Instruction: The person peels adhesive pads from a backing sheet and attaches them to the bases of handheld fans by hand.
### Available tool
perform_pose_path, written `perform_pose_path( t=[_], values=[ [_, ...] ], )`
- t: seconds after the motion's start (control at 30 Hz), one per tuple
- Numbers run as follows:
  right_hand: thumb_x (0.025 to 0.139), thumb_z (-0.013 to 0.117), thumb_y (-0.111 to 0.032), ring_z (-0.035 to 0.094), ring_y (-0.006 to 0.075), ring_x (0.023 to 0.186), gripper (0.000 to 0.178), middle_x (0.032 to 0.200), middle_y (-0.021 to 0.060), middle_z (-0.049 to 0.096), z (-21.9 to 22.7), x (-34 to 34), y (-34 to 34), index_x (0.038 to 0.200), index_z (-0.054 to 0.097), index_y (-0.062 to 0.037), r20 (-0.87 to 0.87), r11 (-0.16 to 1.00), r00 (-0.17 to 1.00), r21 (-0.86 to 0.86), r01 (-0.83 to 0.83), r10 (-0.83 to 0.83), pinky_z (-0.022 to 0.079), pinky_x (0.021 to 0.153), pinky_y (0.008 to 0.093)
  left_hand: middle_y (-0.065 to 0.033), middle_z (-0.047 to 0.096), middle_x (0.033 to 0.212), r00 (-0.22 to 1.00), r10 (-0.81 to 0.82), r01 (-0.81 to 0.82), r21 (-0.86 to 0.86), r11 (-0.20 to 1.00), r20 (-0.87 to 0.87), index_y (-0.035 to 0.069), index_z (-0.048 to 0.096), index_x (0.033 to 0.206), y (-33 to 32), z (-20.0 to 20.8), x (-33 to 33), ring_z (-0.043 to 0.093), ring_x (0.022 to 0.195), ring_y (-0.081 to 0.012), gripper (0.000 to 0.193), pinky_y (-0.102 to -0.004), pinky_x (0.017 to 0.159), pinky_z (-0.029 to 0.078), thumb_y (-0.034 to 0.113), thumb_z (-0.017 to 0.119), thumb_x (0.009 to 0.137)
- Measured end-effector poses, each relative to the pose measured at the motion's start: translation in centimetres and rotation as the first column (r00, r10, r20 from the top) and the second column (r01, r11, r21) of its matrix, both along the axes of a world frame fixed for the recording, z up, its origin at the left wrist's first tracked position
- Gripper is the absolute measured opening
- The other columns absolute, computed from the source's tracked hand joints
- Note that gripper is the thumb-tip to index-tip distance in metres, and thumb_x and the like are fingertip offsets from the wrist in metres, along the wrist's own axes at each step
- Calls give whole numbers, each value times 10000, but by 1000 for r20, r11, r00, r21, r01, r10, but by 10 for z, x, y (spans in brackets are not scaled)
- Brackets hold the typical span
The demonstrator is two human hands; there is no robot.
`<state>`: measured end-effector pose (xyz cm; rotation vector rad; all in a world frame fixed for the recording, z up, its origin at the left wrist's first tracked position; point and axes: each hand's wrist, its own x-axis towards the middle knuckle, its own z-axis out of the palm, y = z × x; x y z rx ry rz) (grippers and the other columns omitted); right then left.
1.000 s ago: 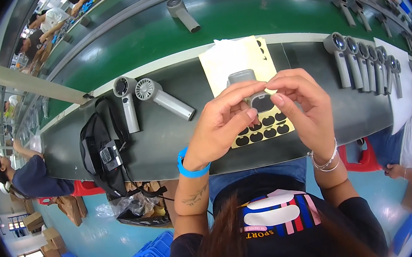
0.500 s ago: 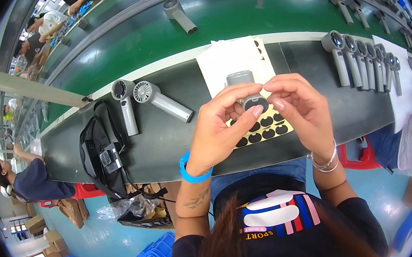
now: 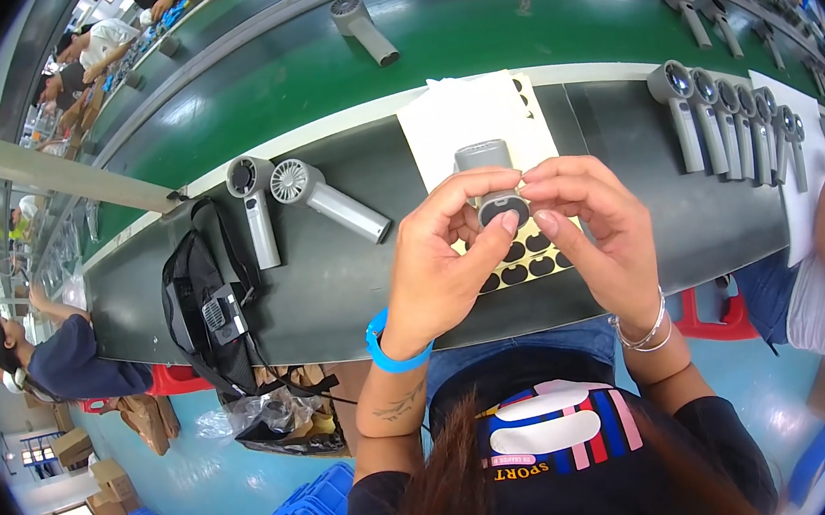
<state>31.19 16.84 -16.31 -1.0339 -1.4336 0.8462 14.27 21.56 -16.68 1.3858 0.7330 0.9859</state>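
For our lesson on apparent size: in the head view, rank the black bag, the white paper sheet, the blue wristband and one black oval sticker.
1. Black fabric bag
2. White paper sheet, partly hidden, so close to unsure
3. Blue wristband
4. Black oval sticker

At frame centre, your left hand (image 3: 443, 264) and right hand (image 3: 597, 238) pinch a matt grey plastic fan handle (image 3: 489, 174) with a smooth dark end cap. Beneath lies a pale yellow paper sheet (image 3: 534, 263) of flat black stickers, and above it plain white paper (image 3: 463, 116). The worktop (image 3: 335, 286) looks dull dark rubber; the belt (image 3: 529, 29) across the top is glossy green. At left, a black cloth bag (image 3: 207, 309).
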Motion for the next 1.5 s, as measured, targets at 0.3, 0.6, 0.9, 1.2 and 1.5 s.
perform_pose_path(
  t=[0.3, 0.6, 0.9, 1.2, 1.5],
  values=[
    [901, 569, 16, 576, 116, 943, 170, 1100, 102, 576, 1, -1, -2, 1048, 652, 28, 50, 999, 998, 6, 40, -40, 472, 755, 216, 19, 627, 954, 1000, 30, -29, 45, 999, -9, 36, 646, 1087, -2, -4, 2, 397, 581, 10, 259, -164, 497, 319, 43, 693, 833],
    [908, 546, 40, 578, 120, 961, 175, 1110, 102, 574, 0, -4, -2, 1049, 651, 32, 48, 999, 998, 2, 40, -40, 476, 758, 218, -16, 639, 978, 996, 89, -85, 103, 991, -27, 26, 643, 1070, -6, -2, 6, 449, 597, 5, 250, -156, 489, 366, 40, 698, 827],
    [922, 509, 63, 585, 133, 959, 199, 1150, 112, 530, -9, -9, 0, 1078, 631, 50, -18, 999, 1000, 44, 3, -3, 496, 774, 235, -55, 653, 1019, 990, 126, -130, 70, 989, 61, 11, 654, 1027, -6, -4, 7, 533, 684, -20, 219, -154, 479, 380, 106, 720, 841],
    [912, 513, 73, 594, 118, 890, 219, 1122, 97, 523, -11, -14, 3, 1099, 624, 51, -100, 1000, 995, 24, -12, 14, 502, 794, 238, -60, 673, 984, 986, 166, -166, 47, 985, 9, -8, 676, 1052, -8, 7, 6, 575, 793, -81, 207, -206, 671, 451, 146, 581, 951],
    [903, 548, 48, 635, 137, 882, 251, 1106, 92, 539, -10, -10, 3, 1138, 631, 15, -161, 1000, 987, -11, 27, -28, 536, 795, 257, -23, 654, 986, 996, 82, -78, -134, 988, 25, -3, 657, 1110, -5, 14, 6, 502, 677, -52, 245, -201, 627, 429, 155, 538, 966]
  ],
)
